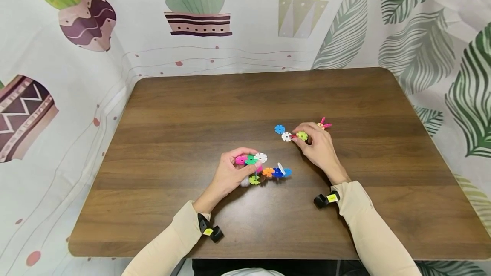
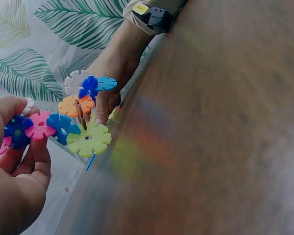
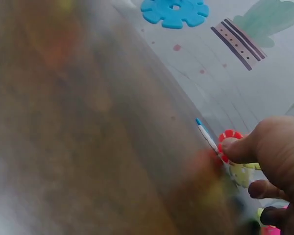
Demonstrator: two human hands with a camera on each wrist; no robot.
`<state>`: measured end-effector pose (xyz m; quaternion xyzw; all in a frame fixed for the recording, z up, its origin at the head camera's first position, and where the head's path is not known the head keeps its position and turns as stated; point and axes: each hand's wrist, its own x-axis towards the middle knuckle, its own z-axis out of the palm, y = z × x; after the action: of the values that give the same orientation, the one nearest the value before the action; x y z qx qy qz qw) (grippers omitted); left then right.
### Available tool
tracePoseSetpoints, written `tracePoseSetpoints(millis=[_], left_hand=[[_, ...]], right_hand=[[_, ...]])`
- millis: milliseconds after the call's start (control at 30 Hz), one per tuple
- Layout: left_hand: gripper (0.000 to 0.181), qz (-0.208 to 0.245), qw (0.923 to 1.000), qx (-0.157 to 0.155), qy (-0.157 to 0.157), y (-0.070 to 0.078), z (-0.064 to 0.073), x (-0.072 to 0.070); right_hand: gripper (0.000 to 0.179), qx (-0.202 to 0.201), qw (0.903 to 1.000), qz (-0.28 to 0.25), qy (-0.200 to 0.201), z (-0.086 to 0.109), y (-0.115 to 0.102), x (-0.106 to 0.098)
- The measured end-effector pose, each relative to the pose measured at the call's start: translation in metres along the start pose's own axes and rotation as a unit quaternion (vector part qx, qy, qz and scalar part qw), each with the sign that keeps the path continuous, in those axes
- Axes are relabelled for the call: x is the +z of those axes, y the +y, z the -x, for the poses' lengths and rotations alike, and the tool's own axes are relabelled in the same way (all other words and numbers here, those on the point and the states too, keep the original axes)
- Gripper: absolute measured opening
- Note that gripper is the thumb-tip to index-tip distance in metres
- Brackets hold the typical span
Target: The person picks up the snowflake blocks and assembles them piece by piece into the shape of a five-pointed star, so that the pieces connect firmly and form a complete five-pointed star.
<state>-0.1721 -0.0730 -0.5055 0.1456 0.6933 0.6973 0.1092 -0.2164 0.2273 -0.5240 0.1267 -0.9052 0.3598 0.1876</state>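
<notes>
My left hand (image 1: 225, 173) grips a joined cluster of notched plastic snowflake discs, thumb on one side and fingers behind. The cluster has pink, green and white discs at the hand. An orange disc (image 1: 268, 172) and blue ones reach out to the right, and a lime disc (image 2: 88, 138) hangs below. Farther right, my right hand (image 1: 319, 145) is low over the table, pinching a red disc (image 3: 230, 136) between thumb and fingers. Beside it lie a white disc (image 1: 286, 136) and a blue disc (image 1: 279, 129); a lime disc (image 1: 301, 136) shows between thumb and fingers.
Just beyond the right hand is a yellow and pink piece (image 1: 324, 125), partly hidden by the fingers. The brown wooden table (image 1: 184, 110) has a white cloth (image 1: 253, 50) printed with cacti and leaves behind it. Each wrist wears a small black camera (image 1: 321, 201).
</notes>
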Motion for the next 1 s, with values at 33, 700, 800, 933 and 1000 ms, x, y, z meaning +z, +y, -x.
tracePoseSetpoints(millis=[33, 700, 800, 933, 1000], left_hand=[[0.028, -0.001, 1.0000, 0.000, -0.001, 0.000, 0.000, 0.000], [0.026, -0.021, 0.9997, -0.011, 0.004, 0.002, -0.001, -0.002], [0.024, -0.029, 0.9995, -0.009, 0.004, 0.002, -0.001, -0.002], [0.023, -0.029, 0.9995, -0.008, -0.002, 0.001, -0.001, -0.002], [0.024, -0.027, 0.9996, -0.005, -0.006, 0.000, -0.001, -0.001]], right_hand=[[0.019, 0.001, 1.0000, -0.001, 0.002, 0.000, -0.001, 0.000], [0.016, 0.006, 0.9575, -0.262, 0.122, 0.010, -0.043, -0.006], [0.016, 0.009, 0.9539, -0.280, 0.109, 0.014, -0.053, -0.002], [0.013, 0.005, 0.9523, -0.291, 0.091, 0.019, -0.067, 0.005], [0.011, 0.004, 0.9508, -0.296, 0.090, 0.023, -0.072, 0.008]])
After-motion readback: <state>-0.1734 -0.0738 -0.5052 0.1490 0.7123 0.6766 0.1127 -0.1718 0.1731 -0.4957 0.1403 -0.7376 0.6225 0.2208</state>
